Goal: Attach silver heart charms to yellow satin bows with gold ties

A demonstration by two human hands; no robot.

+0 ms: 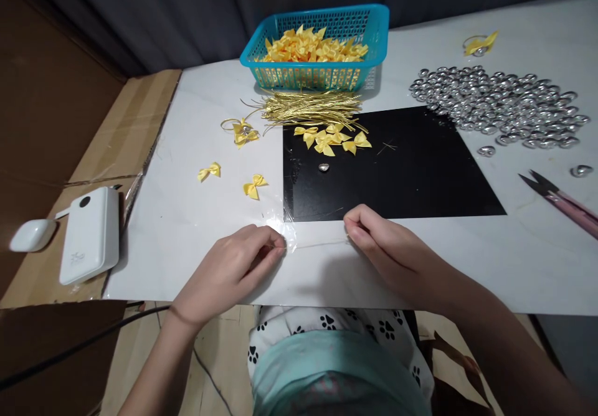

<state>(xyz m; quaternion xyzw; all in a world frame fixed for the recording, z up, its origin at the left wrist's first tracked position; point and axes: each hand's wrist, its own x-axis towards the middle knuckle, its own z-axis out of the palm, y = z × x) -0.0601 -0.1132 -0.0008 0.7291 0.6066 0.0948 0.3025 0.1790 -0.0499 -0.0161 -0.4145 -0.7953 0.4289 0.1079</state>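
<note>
A thin cord (322, 243) stretches nearly straight between my two hands, just above the white table near its front edge. My left hand (240, 263) pinches one end between thumb and fingers. Closed in a pinch on the other end is my right hand (390, 245), by the front edge of a black mat (397, 179). On the mat lie a silver heart-shaped bead (324, 167) and several yellow ribbon bows (326, 142). Two loose bows, one of them a yellow bow (255, 186), lie beyond my left hand. A bow with bead and gold loop (245, 132) rests farther back.
Gold cords (311, 108) lie bundled before a blue basket (250, 55) of yellow bows. Silver beads (504, 108) spread at right, with pink-handled thread snips (563, 201) nearer me. Another finished-looking bow loop (481, 43) sits behind. A white power bank (91, 235) lies on cardboard at left.
</note>
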